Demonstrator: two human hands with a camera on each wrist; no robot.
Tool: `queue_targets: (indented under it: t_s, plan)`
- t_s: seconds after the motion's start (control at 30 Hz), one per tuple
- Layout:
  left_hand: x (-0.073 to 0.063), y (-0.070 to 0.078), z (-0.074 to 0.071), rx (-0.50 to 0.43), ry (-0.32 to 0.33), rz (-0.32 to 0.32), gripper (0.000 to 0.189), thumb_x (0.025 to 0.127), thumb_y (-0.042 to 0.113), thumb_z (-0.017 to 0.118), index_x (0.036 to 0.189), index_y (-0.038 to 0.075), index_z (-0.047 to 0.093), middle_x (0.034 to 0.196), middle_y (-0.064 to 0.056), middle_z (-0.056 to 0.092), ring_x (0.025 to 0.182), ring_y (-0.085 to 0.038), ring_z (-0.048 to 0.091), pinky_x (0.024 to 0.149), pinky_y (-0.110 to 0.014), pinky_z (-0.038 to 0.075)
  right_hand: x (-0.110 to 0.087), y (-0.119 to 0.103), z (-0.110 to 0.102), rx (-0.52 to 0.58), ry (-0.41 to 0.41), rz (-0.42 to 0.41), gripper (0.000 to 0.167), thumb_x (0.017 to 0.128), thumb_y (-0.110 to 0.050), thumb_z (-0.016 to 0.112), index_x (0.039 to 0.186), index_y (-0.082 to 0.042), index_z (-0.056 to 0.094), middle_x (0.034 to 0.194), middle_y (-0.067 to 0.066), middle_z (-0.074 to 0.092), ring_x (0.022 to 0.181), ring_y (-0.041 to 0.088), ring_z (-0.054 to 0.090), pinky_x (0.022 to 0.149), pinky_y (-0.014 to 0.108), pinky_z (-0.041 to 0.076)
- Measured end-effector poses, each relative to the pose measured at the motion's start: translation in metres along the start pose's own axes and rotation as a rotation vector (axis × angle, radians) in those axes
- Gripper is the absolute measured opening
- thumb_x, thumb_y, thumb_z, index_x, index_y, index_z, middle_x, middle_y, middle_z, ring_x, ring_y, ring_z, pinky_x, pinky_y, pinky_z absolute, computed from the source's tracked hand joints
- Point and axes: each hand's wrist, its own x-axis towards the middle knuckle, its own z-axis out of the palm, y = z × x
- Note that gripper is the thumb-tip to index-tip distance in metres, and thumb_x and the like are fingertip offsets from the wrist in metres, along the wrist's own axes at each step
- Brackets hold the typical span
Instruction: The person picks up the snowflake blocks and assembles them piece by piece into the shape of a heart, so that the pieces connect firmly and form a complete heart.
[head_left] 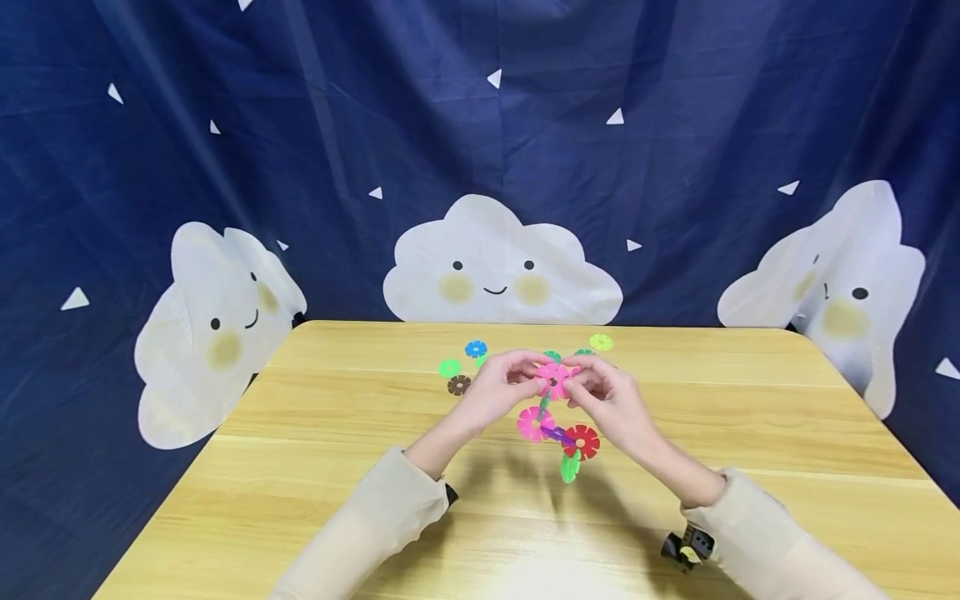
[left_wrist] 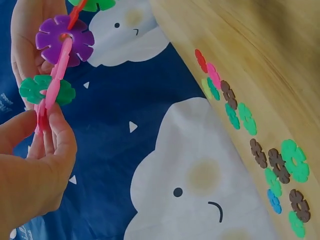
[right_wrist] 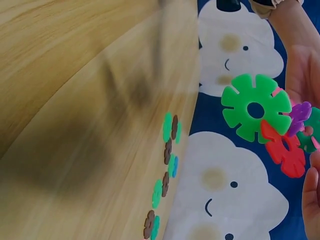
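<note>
So from the left, a green disc (head_left: 449, 368), a brown disc (head_left: 459, 386) and a blue disc (head_left: 476, 349) lay loose on the bench (head_left: 360, 400). The left hand (head_left: 498, 387) had its thumb and fingers pinched on a pink disc (head_left: 553, 382), with a colourful chain of discs (head_left: 557, 434) dangling below, held up off the wood. The right hand (head_left: 611, 398), also curled in, pinched that disc's other edge. A yellow-green disc (head_left: 601, 342) lay farther back.
</note>
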Motion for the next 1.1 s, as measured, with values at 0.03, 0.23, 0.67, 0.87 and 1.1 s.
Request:
queue_targets:
  t_s: [0.03, 0.23, 0.67, 0.87, 1.1]
  plan:
    - [0.0, 0.0, 0.001, 0.02, 0.007, 0.007, 0.029, 0.084, 0.002, 0.062, 0.113, 0.003, 0.061, 0.088, -0.011, 0.064, 0.074, -0.012, 0.058, 0.071, -0.03, 0.052, 0.0, 0.0, 0.0, 0.0, -0.003, -0.001, 0.024, 0.084, 0.003, 0.06, 0.108, 0.006, 0.058, 0.071, 0.013, 0.065, 0.059, 0.009, 0.06, 0.054, 0.022, 0.049]
    - [0.001, 0.0, 0.003, 0.071, 0.033, 0.056, 0.029, 0.083, 0.001, 0.062, 0.112, 0.004, 0.061, 0.081, -0.01, 0.062, 0.059, -0.011, 0.055, 0.056, -0.025, 0.049, 0.0, 0.003, 0.001, 0.018, -0.032, -0.014, 0.025, 0.084, 0.004, 0.059, 0.109, 0.005, 0.057, 0.072, 0.015, 0.065, 0.059, 0.01, 0.06, 0.056, 0.026, 0.051]
    - [0.0, -0.005, -0.005, 0.047, 0.097, -0.012, 0.024, 0.084, 0.004, 0.063, 0.107, 0.007, 0.066, 0.081, -0.009, 0.064, 0.061, -0.013, 0.055, 0.051, -0.02, 0.042, 0.015, 0.064, -0.019, -0.358, -0.162, 0.177, 0.024, 0.091, -0.005, 0.052, 0.112, 0.006, 0.055, 0.092, 0.02, 0.066, 0.083, 0.031, 0.062, 0.069, 0.037, 0.05]
    - [-0.004, -0.005, -0.006, 0.041, 0.088, -0.022, 0.023, 0.084, 0.004, 0.062, 0.107, 0.007, 0.066, 0.082, -0.006, 0.063, 0.063, -0.017, 0.056, 0.05, -0.019, 0.042, 0.022, 0.104, -0.019, -0.563, -0.434, 0.231, 0.036, 0.09, -0.008, 0.051, 0.122, 0.009, 0.049, 0.113, 0.027, 0.058, 0.106, 0.041, 0.054, 0.091, 0.051, 0.04]
    - [-0.006, -0.001, -0.01, 0.032, 0.103, -0.019, 0.024, 0.084, 0.002, 0.062, 0.107, 0.005, 0.066, 0.077, -0.006, 0.063, 0.066, -0.022, 0.057, 0.052, -0.019, 0.041, 0.027, 0.111, -0.011, -0.594, -0.511, 0.18, 0.03, 0.087, -0.004, 0.056, 0.112, 0.011, 0.055, 0.098, 0.024, 0.064, 0.093, 0.035, 0.062, 0.084, 0.046, 0.047]
